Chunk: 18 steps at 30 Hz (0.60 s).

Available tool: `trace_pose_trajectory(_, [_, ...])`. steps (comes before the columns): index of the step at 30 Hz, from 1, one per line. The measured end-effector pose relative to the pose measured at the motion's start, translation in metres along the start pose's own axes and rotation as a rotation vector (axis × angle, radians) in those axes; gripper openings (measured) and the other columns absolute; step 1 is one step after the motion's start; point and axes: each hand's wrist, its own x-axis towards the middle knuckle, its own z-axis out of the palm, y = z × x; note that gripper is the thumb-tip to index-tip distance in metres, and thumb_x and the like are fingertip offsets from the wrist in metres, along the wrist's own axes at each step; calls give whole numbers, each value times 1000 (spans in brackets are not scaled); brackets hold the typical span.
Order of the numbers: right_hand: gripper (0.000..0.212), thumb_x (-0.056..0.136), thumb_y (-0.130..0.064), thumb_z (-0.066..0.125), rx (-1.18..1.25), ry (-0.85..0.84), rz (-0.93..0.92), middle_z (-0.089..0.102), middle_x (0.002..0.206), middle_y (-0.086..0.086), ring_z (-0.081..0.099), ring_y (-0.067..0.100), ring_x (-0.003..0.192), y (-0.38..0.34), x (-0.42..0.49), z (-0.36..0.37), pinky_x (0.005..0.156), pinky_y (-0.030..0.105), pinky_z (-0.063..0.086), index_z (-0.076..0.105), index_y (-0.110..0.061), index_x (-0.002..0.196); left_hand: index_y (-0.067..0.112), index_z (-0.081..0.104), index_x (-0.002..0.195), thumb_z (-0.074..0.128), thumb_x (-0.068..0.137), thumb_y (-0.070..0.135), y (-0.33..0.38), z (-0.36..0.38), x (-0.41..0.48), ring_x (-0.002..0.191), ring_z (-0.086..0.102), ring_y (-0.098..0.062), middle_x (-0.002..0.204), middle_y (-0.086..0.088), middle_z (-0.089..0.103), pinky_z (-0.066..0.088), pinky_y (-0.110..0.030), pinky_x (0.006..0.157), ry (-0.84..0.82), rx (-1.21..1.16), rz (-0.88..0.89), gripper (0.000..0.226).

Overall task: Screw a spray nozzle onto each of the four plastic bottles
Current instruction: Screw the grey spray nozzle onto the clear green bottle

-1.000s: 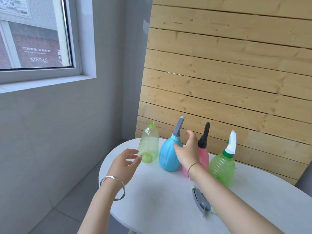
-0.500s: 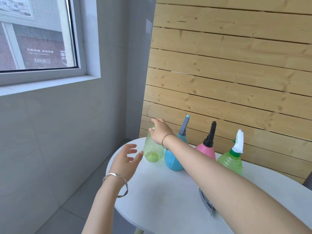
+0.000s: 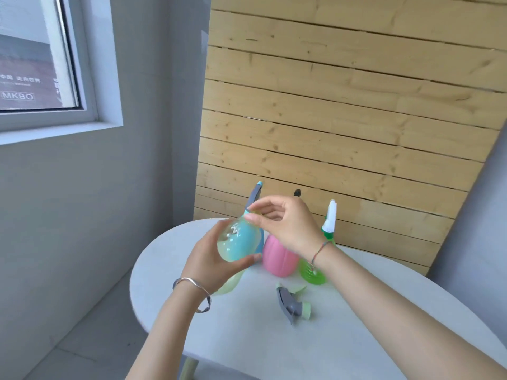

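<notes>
I hold the clear light-green bottle (image 3: pixel 233 248), which has no nozzle, above the white table (image 3: pixel 356 338). My left hand (image 3: pixel 211 263) cups its body from the left and below. My right hand (image 3: pixel 285 223) pinches its neck from the right. Behind it stand a blue bottle (image 3: pixel 259 242) with a grey nozzle, a pink bottle (image 3: pixel 279 257) with a black nozzle mostly hidden by my right hand, and a green bottle (image 3: pixel 312 272) with a white nozzle. A loose grey and light-green spray nozzle (image 3: pixel 292 305) lies on the table in front of them.
A slatted wooden panel (image 3: pixel 343 119) leans against the wall right behind the bottles. A grey wall with a window (image 3: pixel 33 64) is on the left. The table's rounded left edge drops to a tiled floor (image 3: pixel 90 344).
My right hand took the nozzle-less green bottle by the neck and lifted it toward me. My left hand closed around its body. The view shifted lower and closer.
</notes>
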Motion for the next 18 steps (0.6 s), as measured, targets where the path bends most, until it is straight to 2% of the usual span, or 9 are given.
trace_pose_trajectory(2, [7, 81, -23, 71, 71, 9, 40, 73, 87, -4, 69, 8, 83, 15, -20, -23, 78, 18, 54, 70, -21, 88, 51, 44, 105, 69, 48, 72, 10, 17, -6, 97, 55, 9, 99, 31, 57, 38, -7, 74, -31, -22, 21, 66])
trace_pose_trajectory(4, [12, 86, -24, 65, 95, -16, 151, 74, 90, -3, 70, 13, 90, 38, -41, -46, 77, 20, 55, 70, -17, 95, 51, 43, 107, 67, 48, 77, 15, 31, -12, 96, 55, 11, 101, 31, 57, 39, -7, 74, -59, -47, 28, 69])
trace_pose_trajectory(8, [26, 82, -26, 71, -169, -267, 386, 71, 109, -1, 66, 14, 105, 95, -78, -63, 93, 22, 50, 69, -16, 106, 46, 44, 111, 63, 45, 82, 15, 42, -18, 95, 56, 9, 100, 32, 56, 37, -4, 72, -67, -65, 4, 77])
trace_pose_trajectory(10, [39, 77, -29, 75, -276, -315, 450, 68, 117, 0, 63, 12, 106, 115, -90, -58, 95, 23, 47, 66, -15, 112, 46, 45, 110, 64, 46, 80, 15, 45, -20, 94, 57, 9, 101, 30, 57, 39, -6, 72, -55, -71, -1, 75])
trace_pose_trajectory(14, [45, 72, -32, 78, -378, -298, 495, 68, 116, -5, 63, 12, 100, 131, -97, -45, 89, 25, 50, 67, -19, 114, 49, 47, 105, 68, 49, 74, 17, 48, -23, 96, 59, 7, 106, 26, 59, 45, -13, 77, -48, -109, 2, 65])
trace_pose_trajectory(16, [40, 72, -31, 75, -430, -305, 495, 70, 111, -7, 65, 13, 94, 135, -98, -39, 87, 26, 51, 69, -25, 111, 39, 50, 111, 70, 50, 70, 16, 49, -23, 97, 61, 2, 108, 21, 61, 47, -18, 79, -49, -139, 4, 71])
trace_pose_trajectory(18, [39, 73, -28, 72, -451, -308, 497, 70, 104, -6, 63, 14, 87, 138, -99, -34, 85, 26, 50, 68, -27, 112, 34, 52, 113, 71, 52, 66, 17, 50, -23, 97, 62, 0, 109, 18, 62, 46, -18, 78, -53, -164, 12, 71])
